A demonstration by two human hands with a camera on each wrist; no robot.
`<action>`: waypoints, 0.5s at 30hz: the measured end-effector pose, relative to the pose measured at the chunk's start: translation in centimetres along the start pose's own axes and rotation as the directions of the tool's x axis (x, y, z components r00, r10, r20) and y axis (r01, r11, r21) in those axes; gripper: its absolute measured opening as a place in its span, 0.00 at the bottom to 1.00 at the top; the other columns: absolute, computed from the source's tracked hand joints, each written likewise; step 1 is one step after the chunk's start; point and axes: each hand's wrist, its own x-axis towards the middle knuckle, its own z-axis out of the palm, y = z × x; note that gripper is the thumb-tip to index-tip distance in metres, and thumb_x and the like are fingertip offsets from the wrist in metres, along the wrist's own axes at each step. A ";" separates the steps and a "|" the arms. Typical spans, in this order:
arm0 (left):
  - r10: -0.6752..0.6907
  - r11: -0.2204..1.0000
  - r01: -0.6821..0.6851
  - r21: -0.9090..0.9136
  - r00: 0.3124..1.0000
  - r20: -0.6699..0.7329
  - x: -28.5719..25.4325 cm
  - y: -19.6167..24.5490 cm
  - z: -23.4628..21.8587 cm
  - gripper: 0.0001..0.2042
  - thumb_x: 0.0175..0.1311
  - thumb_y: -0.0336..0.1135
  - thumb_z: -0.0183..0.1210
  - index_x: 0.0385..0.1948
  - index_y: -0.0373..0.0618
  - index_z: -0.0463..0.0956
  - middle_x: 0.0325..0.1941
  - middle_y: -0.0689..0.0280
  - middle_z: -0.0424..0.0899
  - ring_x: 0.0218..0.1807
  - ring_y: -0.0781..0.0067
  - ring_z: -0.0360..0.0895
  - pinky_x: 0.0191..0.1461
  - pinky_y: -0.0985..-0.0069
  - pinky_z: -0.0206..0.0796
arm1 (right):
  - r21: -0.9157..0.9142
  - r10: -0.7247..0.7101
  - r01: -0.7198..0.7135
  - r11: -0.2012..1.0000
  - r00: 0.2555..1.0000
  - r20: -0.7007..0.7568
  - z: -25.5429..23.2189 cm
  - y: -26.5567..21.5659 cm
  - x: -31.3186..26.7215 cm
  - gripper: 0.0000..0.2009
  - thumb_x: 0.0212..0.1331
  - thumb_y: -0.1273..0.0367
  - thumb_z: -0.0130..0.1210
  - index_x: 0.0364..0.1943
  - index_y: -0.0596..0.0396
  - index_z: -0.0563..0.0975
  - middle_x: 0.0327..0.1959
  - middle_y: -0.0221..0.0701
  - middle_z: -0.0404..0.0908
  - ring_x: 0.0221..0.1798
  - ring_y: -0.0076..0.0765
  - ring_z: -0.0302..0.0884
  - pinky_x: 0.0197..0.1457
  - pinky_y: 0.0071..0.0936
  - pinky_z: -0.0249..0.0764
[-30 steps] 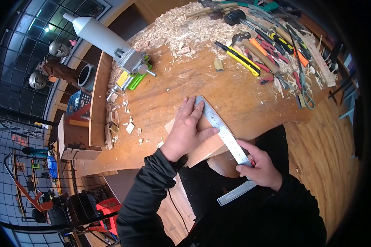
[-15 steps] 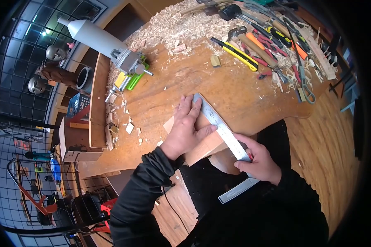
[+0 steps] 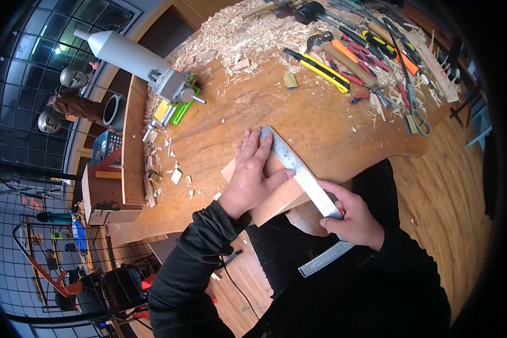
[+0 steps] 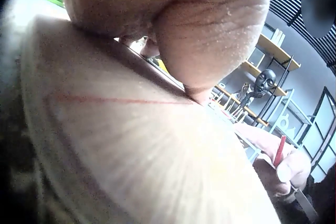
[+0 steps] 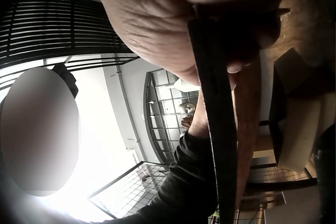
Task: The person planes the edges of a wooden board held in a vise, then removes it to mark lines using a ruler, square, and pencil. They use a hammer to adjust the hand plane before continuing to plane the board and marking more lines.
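A pale wooden block (image 3: 277,204) lies at the bench's near edge. Across its top runs the graduated metal blade of a try square (image 3: 299,176). My left hand (image 3: 247,183) presses flat on the block, fingers extended, its thumb and fingertips at the blade's edge. At the blade's near end, my right hand (image 3: 356,221) grips the square; its other arm sticks out below that hand. A slim red stick (image 4: 281,149) shows between the right fingers in the left wrist view. That view also shows a red line (image 4: 123,100) on the wood.
Behind the block spreads the wooden workbench (image 3: 231,124), with a heap of shavings (image 3: 236,39) at the back. A yellow utility knife (image 3: 324,72) and several hand tools lie back right. A grey clamp-like device (image 3: 172,87) stands at left, near an upright board (image 3: 134,143).
The head view has shifted slightly, so the scene sits a little differently. Both hands, the block and the square keep nearly the same positions relative to each other.
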 end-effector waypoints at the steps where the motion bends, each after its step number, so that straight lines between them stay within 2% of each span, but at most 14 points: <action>1: 0.001 1.000 -0.001 -0.002 1.000 -0.003 0.0 0.0 0.0 0.48 0.62 0.56 0.73 0.77 0.32 0.61 0.80 0.30 0.58 0.84 0.27 0.50 0.86 0.48 0.40 | 0.012 -0.002 0.002 1.000 1.000 -0.001 0.1 0.0 0.0 0.38 0.60 0.84 0.58 0.78 0.58 0.63 0.37 0.27 0.79 0.34 0.14 0.75 0.37 0.19 0.73; 15: 0.006 1.000 -0.006 -0.015 1.000 -0.003 0.1 -0.2 0.2 0.48 0.63 0.56 0.73 0.77 0.32 0.61 0.80 0.30 0.57 0.84 0.27 0.49 0.86 0.48 0.39 | -0.012 -0.018 0.018 1.000 1.000 0.000 -0.1 -0.1 0.1 0.39 0.59 0.84 0.58 0.78 0.58 0.62 0.37 0.26 0.79 0.34 0.13 0.74 0.35 0.18 0.72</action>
